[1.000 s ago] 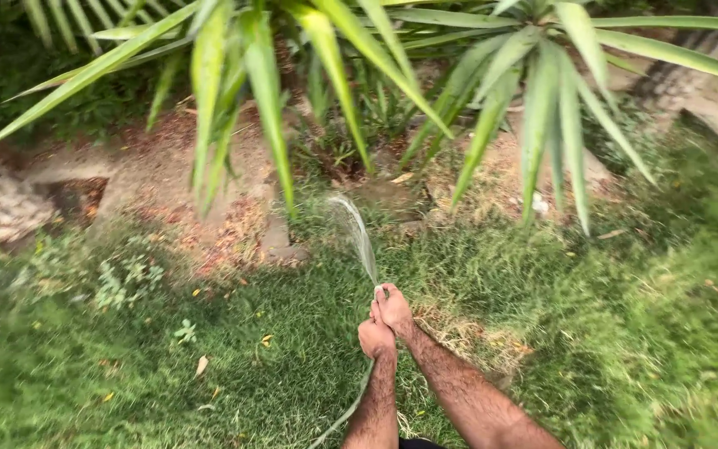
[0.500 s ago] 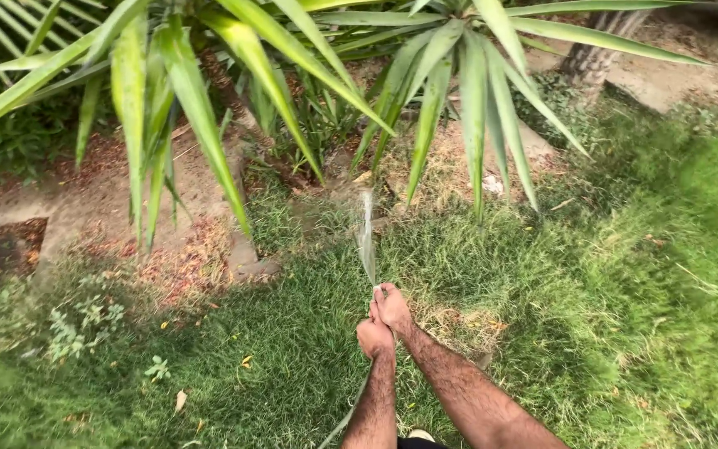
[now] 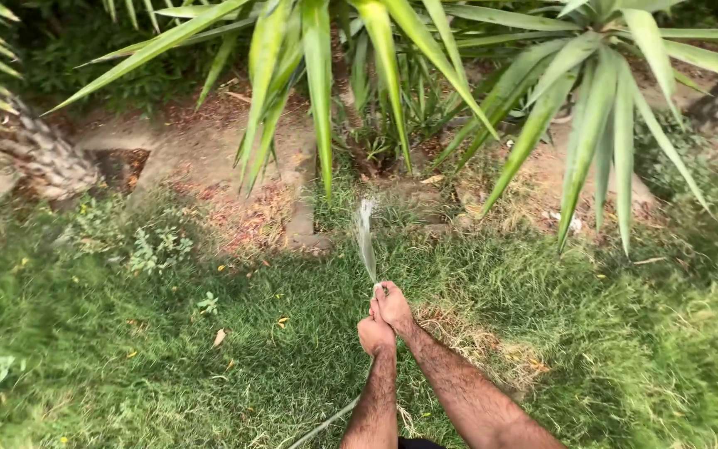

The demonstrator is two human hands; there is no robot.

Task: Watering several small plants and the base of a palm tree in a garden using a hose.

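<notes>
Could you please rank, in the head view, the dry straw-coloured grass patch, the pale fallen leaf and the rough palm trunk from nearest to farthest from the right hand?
From the right hand:
1. Dry straw-coloured grass patch, just right.
2. Pale fallen leaf, left on the lawn.
3. Rough palm trunk, far upper left.

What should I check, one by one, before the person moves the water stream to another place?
1. Both hands on the hose: ok. The left hand and the right hand grip the hose near its end, one behind the other.
2. Water flowing: ok. The water stream leaves the hose end and goes forward.
3. Where the stream lands: ok. It reaches the edge of the bare soil under the spiky-leaved plants.
4. Hose free of kinks: cannot tell. Only a short part shows on the grass.
5. Feet clear of the hose: cannot tell. The feet are out of view.
</notes>
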